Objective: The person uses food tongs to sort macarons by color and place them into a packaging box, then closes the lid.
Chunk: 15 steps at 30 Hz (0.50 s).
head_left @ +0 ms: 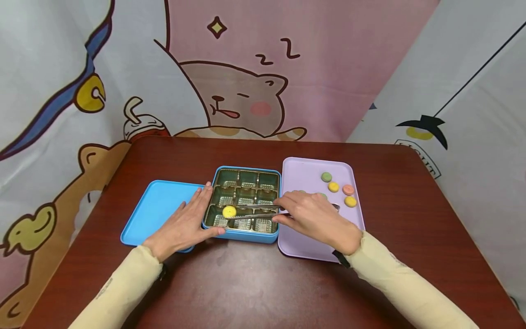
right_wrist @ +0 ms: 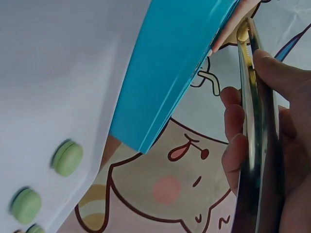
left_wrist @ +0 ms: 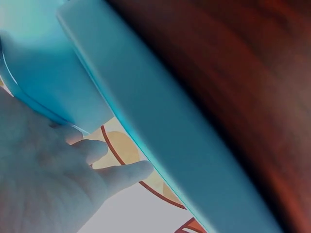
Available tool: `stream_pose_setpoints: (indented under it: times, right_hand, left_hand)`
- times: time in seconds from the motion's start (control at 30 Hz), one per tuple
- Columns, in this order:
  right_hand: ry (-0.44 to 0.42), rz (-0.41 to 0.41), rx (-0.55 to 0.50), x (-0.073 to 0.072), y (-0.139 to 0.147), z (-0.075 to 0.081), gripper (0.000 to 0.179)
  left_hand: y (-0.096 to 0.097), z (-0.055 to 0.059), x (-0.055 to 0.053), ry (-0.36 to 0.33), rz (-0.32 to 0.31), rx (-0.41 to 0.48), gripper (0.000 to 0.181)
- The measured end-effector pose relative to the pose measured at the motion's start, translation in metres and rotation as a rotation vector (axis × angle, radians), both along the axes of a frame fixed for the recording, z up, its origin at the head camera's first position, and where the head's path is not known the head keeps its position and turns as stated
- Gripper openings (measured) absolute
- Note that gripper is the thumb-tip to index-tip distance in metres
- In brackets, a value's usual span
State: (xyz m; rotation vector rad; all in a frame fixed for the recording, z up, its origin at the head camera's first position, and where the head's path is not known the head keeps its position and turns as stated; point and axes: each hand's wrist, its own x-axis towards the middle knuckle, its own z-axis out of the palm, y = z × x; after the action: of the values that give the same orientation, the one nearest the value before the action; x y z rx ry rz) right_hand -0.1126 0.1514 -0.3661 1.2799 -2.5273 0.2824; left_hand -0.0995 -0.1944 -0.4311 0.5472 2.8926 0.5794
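My right hand (head_left: 312, 214) grips metal tongs (head_left: 256, 215), which reach left over a blue box (head_left: 246, 235) with a gold divided insert (head_left: 245, 195). At the tong tips is a yellow macaron (head_left: 229, 211), over the front-left compartment. In the right wrist view, fingers and thumb curl round the tongs (right_wrist: 257, 145), with the macaron (right_wrist: 243, 31) between the tips. My left hand (head_left: 186, 224) lies along the box's left side, fingers straight and thumb at the front left corner. The left wrist view shows that hand (left_wrist: 53, 170) by the blue wall (left_wrist: 146, 107).
A lilac tray (head_left: 306, 244) right of the box bears green, yellow and pink macarons (head_left: 333, 187), some partly behind my right hand. A blue lid (head_left: 160, 205) lies left of the box, under my left hand. The brown table (head_left: 246, 283) meets a cartoon-printed curtain (head_left: 328, 68) behind.
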Motion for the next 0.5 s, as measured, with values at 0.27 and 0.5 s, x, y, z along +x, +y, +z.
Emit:
stream_pose_setpoints:
  times: [0.27,0.5]
  right_hand:
    - [0.023,0.021,0.049,-0.010,-0.021,-0.003,0.029]
    - [0.011,0.013,0.096,-0.014,-0.032,-0.003,0.027]
  left_hand:
    - [0.000,0.000,0.002,0.004,0.005,0.001,0.119]
    - [0.000,0.000,0.002,0.009,-0.005,0.001,0.118]
